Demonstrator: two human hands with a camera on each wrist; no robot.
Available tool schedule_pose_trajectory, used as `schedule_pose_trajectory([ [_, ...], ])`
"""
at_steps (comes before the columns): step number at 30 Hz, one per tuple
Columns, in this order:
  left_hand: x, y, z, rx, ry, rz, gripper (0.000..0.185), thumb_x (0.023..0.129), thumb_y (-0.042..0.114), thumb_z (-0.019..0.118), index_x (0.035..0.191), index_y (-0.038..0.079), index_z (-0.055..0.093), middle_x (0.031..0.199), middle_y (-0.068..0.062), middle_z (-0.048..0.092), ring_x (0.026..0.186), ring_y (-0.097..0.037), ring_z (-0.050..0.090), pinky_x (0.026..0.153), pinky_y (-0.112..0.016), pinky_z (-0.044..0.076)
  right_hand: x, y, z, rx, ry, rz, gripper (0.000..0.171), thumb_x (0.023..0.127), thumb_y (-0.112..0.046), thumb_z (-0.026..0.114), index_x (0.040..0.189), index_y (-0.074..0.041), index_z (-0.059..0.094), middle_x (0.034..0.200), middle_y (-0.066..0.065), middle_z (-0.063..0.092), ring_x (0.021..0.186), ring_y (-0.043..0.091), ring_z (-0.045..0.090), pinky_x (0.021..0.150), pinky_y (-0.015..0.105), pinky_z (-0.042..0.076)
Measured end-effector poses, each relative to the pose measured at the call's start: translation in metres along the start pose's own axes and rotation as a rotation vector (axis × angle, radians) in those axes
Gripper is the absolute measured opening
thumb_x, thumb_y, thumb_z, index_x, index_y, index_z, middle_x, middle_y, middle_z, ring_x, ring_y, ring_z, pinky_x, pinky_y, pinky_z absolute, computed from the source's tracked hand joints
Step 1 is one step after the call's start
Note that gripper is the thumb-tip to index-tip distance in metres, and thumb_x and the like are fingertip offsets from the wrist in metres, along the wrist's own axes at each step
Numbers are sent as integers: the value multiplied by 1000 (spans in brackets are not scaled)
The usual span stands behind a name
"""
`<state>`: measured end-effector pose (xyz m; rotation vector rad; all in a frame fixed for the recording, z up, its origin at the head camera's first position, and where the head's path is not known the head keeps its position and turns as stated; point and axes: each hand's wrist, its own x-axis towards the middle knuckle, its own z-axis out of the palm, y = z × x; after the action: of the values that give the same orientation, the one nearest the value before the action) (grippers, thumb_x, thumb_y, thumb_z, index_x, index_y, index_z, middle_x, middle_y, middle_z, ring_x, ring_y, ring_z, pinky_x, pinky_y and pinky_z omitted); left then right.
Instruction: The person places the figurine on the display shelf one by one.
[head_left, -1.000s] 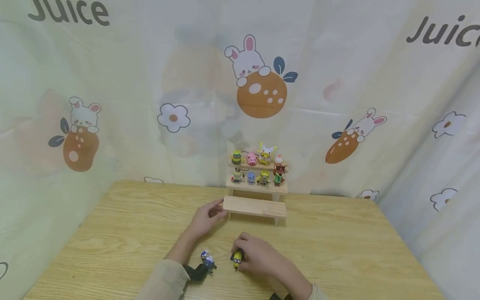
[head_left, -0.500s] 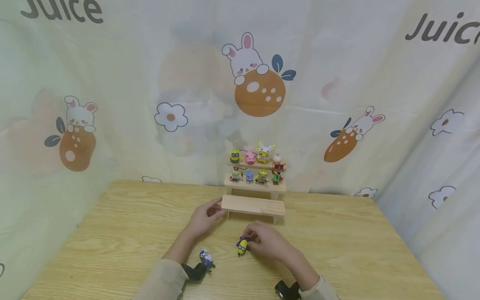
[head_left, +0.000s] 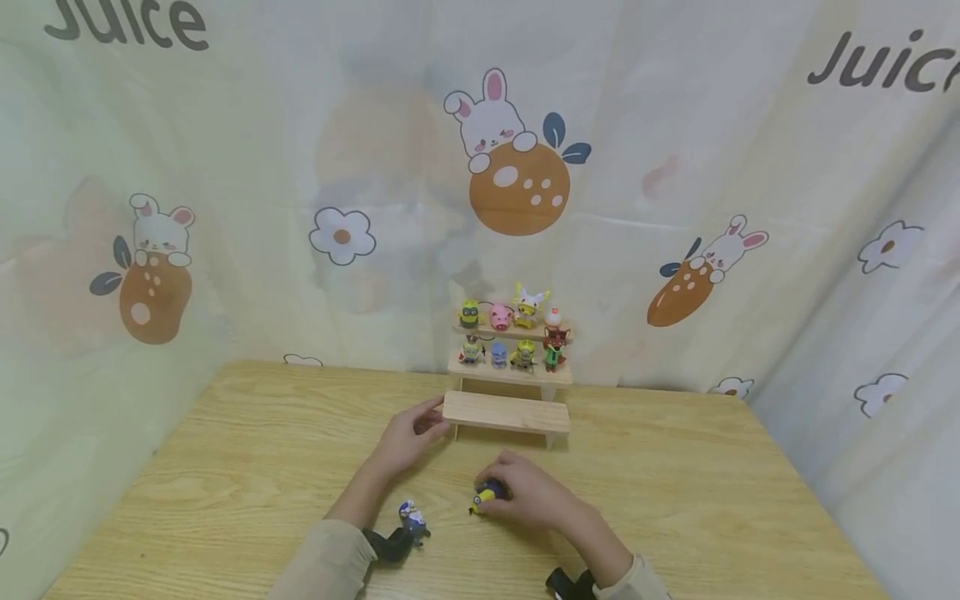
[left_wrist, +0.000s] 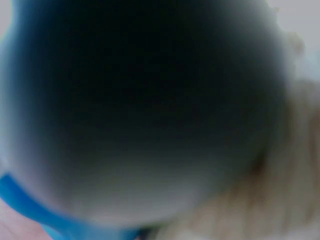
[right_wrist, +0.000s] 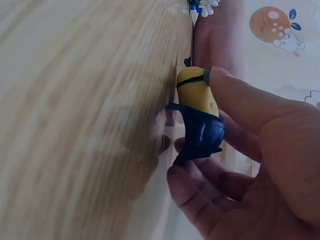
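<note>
In the head view my right hand point(head_left: 525, 492) pinches a yellow Minion figurine point(head_left: 483, 498) with a dark blue cape, low over the table and tipped head toward me. The right wrist view shows my thumb at the goggles of the Minion point(right_wrist: 197, 97) and fingers beside its cape. My left hand point(head_left: 405, 437) rests at the left end of the lowest step of a wooden display stand point(head_left: 506, 411), fingertips right at its edge. By the left wrist camera is a small blue-and-white figurine point(head_left: 412, 521). A blurred dark shape point(left_wrist: 145, 100) fills most of the left wrist view.
On the stand's top tier point(head_left: 480, 331) are a Minion, a pink pig point(head_left: 500, 317), a white-hooded yellow figure and a small white one. The middle tier point(head_left: 498, 373) holds several more, including a fox point(head_left: 555, 350). A printed curtain point(head_left: 420, 167) hangs behind the table point(head_left: 675, 483).
My right hand has moved away from me and slightly right with the Minion, then turned it so more of the cape faces up. My left hand stays at the stand.
</note>
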<state>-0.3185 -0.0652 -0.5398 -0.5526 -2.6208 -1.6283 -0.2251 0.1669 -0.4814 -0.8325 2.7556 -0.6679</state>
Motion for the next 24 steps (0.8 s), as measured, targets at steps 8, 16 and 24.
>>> schedule_pose_trajectory([
  [8, 0, 1, 0, -14, 1, 5, 57, 88, 35, 66, 139, 18, 49, 110, -4, 68, 100, -18, 64, 93, -38, 51, -3, -6, 2, -66, -71, -14, 32, 89, -42, 62, 112, -20, 66, 87, -10, 54, 70, 2, 42, 62, 17, 37],
  [16, 0, 0, 2, -17, -4, -12, 57, 88, 36, 66, 139, 20, 48, 112, -3, 68, 100, -16, 64, 93, -36, 51, -5, -3, -2, -20, -47, -39, 31, 94, -39, 55, 120, -24, 64, 91, -10, 54, 74, 2, 44, 65, 19, 39],
  [24, -1, 3, 0, -11, 3, -18, 56, 88, 32, 67, 139, 20, 48, 112, -3, 68, 101, -17, 64, 95, -38, 50, 4, 2, -2, 342, 79, -4, 31, 97, -33, 53, 124, -19, 55, 115, 0, 59, 105, 19, 57, 87, 35, 50],
])
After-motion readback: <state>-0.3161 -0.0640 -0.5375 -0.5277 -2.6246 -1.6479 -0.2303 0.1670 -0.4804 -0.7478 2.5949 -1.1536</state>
